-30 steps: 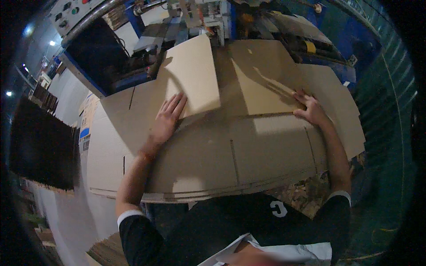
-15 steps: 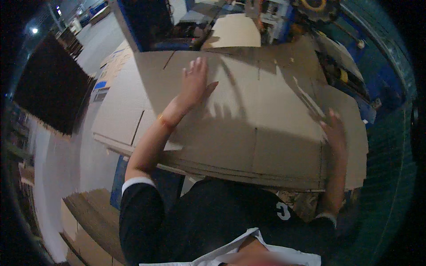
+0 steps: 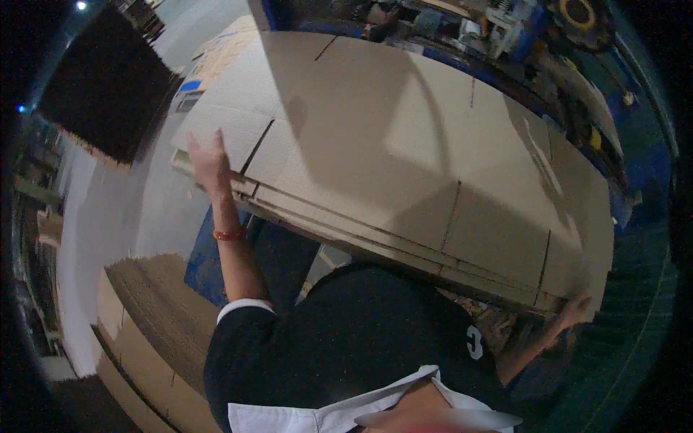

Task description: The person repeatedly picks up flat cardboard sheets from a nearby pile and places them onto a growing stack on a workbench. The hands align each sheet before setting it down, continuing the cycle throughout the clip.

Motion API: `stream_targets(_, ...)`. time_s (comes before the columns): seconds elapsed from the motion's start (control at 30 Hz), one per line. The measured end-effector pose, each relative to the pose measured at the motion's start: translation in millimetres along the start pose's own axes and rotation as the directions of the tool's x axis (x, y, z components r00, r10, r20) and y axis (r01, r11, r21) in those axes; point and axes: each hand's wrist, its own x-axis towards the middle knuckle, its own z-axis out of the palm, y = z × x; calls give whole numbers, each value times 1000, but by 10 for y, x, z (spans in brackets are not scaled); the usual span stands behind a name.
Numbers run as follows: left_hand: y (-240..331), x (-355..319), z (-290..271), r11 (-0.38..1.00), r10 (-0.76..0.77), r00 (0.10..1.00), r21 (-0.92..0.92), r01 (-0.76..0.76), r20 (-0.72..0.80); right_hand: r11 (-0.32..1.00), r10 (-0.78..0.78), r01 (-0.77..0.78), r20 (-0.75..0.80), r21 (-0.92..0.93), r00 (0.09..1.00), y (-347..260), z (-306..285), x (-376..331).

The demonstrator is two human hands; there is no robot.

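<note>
A stack of flat brown cardboard sheets [image 3: 361, 137] with cut slots lies in front of me. My left hand [image 3: 211, 164] is at the near left corner of the top sheet, beside a slot, open with its fingers apart. A reddish bracelet [image 3: 229, 235] is round that wrist. At the near right corner of the stack is my right hand [image 3: 572, 309], touching or close to the edge; its fingers are blurred. The layers of the stack show uneven along the near edge.
Behind the sheets stands a blue machine [image 3: 462, 32] with a round wheel [image 3: 577, 14]. A tall dark stack [image 3: 108, 83] is on the floor at far left. More cardboard [image 3: 155, 325] is piled at lower left. A green surface [image 3: 642, 289] lies at right.
My left hand has moved from the middle of the top sheet to its near left corner. My right hand has come nearer, to the right corner. The cardboard piece behind the stack no longer shows.
</note>
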Motion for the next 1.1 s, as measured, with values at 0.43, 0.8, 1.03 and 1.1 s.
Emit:
stream_targets(0.43,-784,634,-426,506,-57,861,-728,462,506,543,60,122,-184,831,981,-1822,-1119,-282)
stream_targets(0.8,1382,-983,-987,628,777,299,-644,-436,555,428,-817,837,542,342,196,-2650,-525,-1882)
stream_targets(1.03,1636,-1012,-790,437,792,-19,-588,-681,610,450,-824,779,539,437,174,-2565,-339,-1712)
stream_targets(1.1,1653,-977,-684,397,810,-29,-586,-707,585,403,-822,834,549,376,150,-2509,-284,-1565)
